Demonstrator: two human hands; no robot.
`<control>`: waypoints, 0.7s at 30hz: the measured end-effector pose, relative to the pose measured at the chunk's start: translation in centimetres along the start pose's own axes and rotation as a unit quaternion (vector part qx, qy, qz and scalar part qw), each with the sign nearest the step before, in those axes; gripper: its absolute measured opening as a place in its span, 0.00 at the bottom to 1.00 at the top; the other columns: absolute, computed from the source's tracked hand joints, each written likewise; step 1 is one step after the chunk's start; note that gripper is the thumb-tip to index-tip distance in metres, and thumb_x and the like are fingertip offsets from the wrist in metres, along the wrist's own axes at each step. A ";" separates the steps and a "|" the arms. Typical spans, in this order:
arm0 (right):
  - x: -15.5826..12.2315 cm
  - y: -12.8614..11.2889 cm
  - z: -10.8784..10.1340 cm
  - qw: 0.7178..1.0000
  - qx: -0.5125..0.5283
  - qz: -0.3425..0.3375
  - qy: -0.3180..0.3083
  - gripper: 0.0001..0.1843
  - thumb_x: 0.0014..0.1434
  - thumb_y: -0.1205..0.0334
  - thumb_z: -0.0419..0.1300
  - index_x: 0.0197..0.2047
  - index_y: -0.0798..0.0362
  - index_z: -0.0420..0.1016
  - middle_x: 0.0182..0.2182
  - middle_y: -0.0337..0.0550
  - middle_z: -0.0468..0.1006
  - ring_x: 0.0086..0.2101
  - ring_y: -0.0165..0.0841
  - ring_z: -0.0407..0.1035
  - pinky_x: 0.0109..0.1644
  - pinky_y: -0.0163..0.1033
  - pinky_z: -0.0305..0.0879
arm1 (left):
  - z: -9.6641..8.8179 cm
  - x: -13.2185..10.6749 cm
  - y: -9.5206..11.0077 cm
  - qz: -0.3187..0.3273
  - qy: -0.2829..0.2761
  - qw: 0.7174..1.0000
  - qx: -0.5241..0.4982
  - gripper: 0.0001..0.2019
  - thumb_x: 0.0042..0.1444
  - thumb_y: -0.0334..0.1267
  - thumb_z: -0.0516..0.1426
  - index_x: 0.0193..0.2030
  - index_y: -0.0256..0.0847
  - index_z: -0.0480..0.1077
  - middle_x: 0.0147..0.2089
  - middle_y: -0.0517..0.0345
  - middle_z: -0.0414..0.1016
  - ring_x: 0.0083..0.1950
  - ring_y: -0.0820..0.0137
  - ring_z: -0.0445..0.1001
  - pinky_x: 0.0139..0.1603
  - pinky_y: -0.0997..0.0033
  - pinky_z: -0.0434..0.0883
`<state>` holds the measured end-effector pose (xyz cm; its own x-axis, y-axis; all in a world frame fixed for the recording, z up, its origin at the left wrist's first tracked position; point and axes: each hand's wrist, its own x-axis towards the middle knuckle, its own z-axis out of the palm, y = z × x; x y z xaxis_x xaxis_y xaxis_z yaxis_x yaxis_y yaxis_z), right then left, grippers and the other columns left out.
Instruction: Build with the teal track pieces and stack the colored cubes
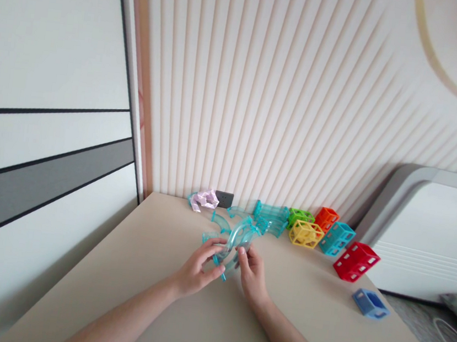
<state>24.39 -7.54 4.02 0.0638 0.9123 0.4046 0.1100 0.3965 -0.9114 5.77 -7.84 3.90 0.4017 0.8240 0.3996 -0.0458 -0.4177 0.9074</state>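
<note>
The person grasps a curved teal tube piece (238, 233) with both hands, over the table (192, 327). The left hand (201, 267) grips its lower left end between fingers and thumb; the right hand (252, 274) pinches it from the right, thumb uppermost. The piece lies between the two hands and rises beyond their fingertips toward the wall (227, 110). Loose teal tubes (221, 223) rest just past it, and a yellow frame block (305, 235) stands farther off, to the right hand's right.
</note>
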 end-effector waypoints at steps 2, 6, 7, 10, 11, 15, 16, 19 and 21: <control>0.1 0.0 0.0 1.000 0.002 0.000 0.002 0.24 0.63 0.39 0.57 0.30 0.53 0.72 0.25 0.37 0.67 0.25 0.30 0.59 0.29 0.34 0.60 | -0.1 0.0 -0.1 0.009 -0.011 1.000 0.013 0.21 0.57 0.43 0.63 0.58 0.46 0.72 0.65 0.45 0.64 0.66 0.53 0.64 0.64 0.55 0.68; 0.1 0.0 0.0 1.000 -0.004 -0.003 0.004 0.24 0.63 0.39 0.56 0.29 0.52 0.71 0.24 0.36 0.66 0.26 0.30 0.59 0.29 0.34 0.60 | -0.1 0.0 -0.1 0.012 -0.016 0.999 0.041 0.23 0.53 0.43 0.67 0.56 0.46 0.73 0.65 0.44 0.64 0.66 0.53 0.65 0.65 0.54 0.66; 0.1 -0.1 0.0 1.000 -0.005 -0.005 0.005 0.24 0.63 0.39 0.56 0.29 0.52 0.71 0.24 0.36 0.66 0.26 0.30 0.59 0.29 0.34 0.60 | -0.1 0.0 0.0 0.011 -0.019 0.999 0.043 0.23 0.53 0.43 0.67 0.56 0.46 0.73 0.65 0.44 0.64 0.66 0.53 0.65 0.65 0.54 0.66; 0.1 -0.2 -0.1 1.000 -0.004 -0.006 0.009 0.25 0.63 0.38 0.56 0.29 0.52 0.71 0.24 0.35 0.65 0.25 0.30 0.58 0.29 0.34 0.59 | -0.1 0.0 0.0 0.004 -0.029 0.999 0.040 0.25 0.52 0.43 0.67 0.57 0.47 0.72 0.66 0.45 0.64 0.66 0.53 0.65 0.62 0.55 0.69; 0.1 -0.2 -0.1 1.000 -0.004 -0.004 0.011 0.25 0.62 0.38 0.56 0.29 0.52 0.71 0.23 0.35 0.64 0.25 0.30 0.58 0.29 0.34 0.58 | 0.0 0.0 0.0 0.000 -0.032 0.999 0.039 0.26 0.52 0.43 0.67 0.58 0.48 0.71 0.66 0.46 0.64 0.65 0.53 0.65 0.61 0.55 0.70; 0.3 -0.2 -0.1 1.000 0.000 0.006 0.028 0.26 0.62 0.37 0.56 0.28 0.52 0.71 0.22 0.34 0.64 0.25 0.30 0.58 0.29 0.34 0.58 | 0.1 -0.1 -0.1 -0.008 -0.047 0.998 0.032 0.28 0.51 0.42 0.68 0.60 0.49 0.70 0.65 0.47 0.65 0.64 0.54 0.66 0.59 0.58 0.72; 0.3 -0.1 -0.1 0.999 0.002 0.008 0.035 0.26 0.62 0.37 0.56 0.28 0.52 0.71 0.22 0.35 0.65 0.25 0.30 0.58 0.29 0.34 0.58 | 0.2 -0.1 -0.2 -0.007 -0.051 0.998 0.032 0.29 0.51 0.42 0.68 0.60 0.49 0.69 0.65 0.47 0.64 0.64 0.54 0.66 0.58 0.58 0.72; 0.4 -0.1 -0.2 0.999 0.013 0.016 0.042 0.26 0.61 0.37 0.57 0.28 0.52 0.70 0.24 0.37 0.69 0.26 0.31 0.61 0.31 0.35 0.61 | 0.2 -0.2 -0.4 -0.004 -0.056 0.997 0.045 0.28 0.52 0.41 0.68 0.60 0.49 0.68 0.65 0.47 0.64 0.64 0.56 0.66 0.57 0.58 0.72; 0.4 -0.2 -0.2 0.999 0.017 0.021 0.034 0.26 0.61 0.36 0.57 0.28 0.52 0.71 0.24 0.37 0.69 0.26 0.31 0.62 0.32 0.36 0.62 | 0.2 -0.1 -0.5 0.000 -0.045 0.997 0.064 0.25 0.52 0.41 0.68 0.56 0.48 0.70 0.66 0.48 0.63 0.63 0.56 0.67 0.56 0.59 0.73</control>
<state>24.60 -7.23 4.40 0.1353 0.9193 0.3695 0.0713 0.3629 -0.9291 5.97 -7.78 3.42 0.4822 0.7889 0.3809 0.0692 -0.4677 0.8812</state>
